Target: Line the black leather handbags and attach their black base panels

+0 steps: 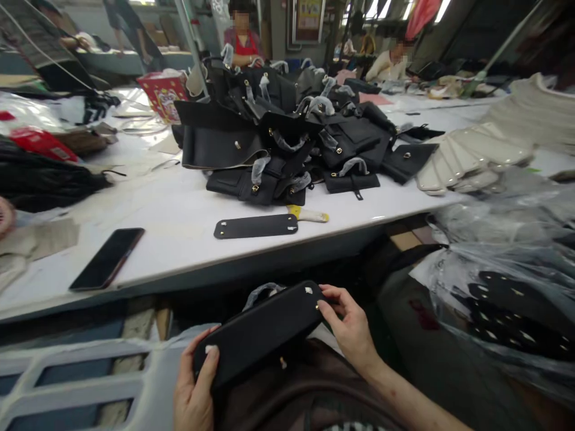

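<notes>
Several people (241,45) and a framed board (309,21) are beyond a long, smooth white-topped table (179,251), which bears a heap of black leather-like bags (211,143), one flat black round-ended strip (256,226), one yellow-and-white tool (311,215) and one dark rectangular phone (108,258). Below the table's near edge, the left hand (196,374) and right hand (349,326) grasp opposite ends of one smooth black leather-like bag (260,332), its long face turned up.

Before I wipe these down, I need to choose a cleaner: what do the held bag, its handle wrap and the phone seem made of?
Bag: leather or imitation leather, by its smooth black surface and soft sheen; I can't tell which.
Handle wrap: probably thin plastic film, being clear, shiny and crinkled.
Phone: likely glass-fronted, by its smooth dark face.
</notes>
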A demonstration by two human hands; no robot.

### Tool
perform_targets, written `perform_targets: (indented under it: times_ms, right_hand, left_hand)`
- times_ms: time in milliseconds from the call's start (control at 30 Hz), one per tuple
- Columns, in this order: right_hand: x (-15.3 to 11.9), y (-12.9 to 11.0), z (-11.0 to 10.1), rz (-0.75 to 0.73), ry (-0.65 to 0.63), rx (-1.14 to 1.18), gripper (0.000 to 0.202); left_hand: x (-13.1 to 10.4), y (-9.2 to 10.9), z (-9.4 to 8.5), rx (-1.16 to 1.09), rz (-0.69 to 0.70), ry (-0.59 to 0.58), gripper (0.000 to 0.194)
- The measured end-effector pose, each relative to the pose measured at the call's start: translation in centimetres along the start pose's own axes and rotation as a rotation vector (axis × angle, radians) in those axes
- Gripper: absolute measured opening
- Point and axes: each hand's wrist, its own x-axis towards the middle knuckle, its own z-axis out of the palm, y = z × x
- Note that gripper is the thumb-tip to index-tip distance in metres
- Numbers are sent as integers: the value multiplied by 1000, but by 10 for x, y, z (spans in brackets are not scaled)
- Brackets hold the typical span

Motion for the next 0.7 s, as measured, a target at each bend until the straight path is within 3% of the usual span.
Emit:
perform_targets:
  times_ms: [67,133,233,367,467,567,700]
  right_hand:
    - [0,-6,-2,-141,34,-131,22]
    - [0,-22,4,-381,-1,-345,29]
    - [-2,-58,37,-653,-241,-574,47]
    - [2,-86,108,-801,-491,-621,59]
    - [12,-79,135,-743,-627,-715,70]
    - [23,-65,125,-701,-603,-784,72]
    - [37,-56,87,-730,-562,-851,66]
  left_hand:
    - [0,3,2,24,7,14,51]
    - [0,4,2,52,20,13,49]
    - [2,3,-3,120,77,17,48]
    - [5,-2,-10,222,185,18,47]
    - [5,-4,-10,222,205,5,45]
    - [3,-3,-8,204,184,8,45]
    - [4,4,-10,253,259,2,45]
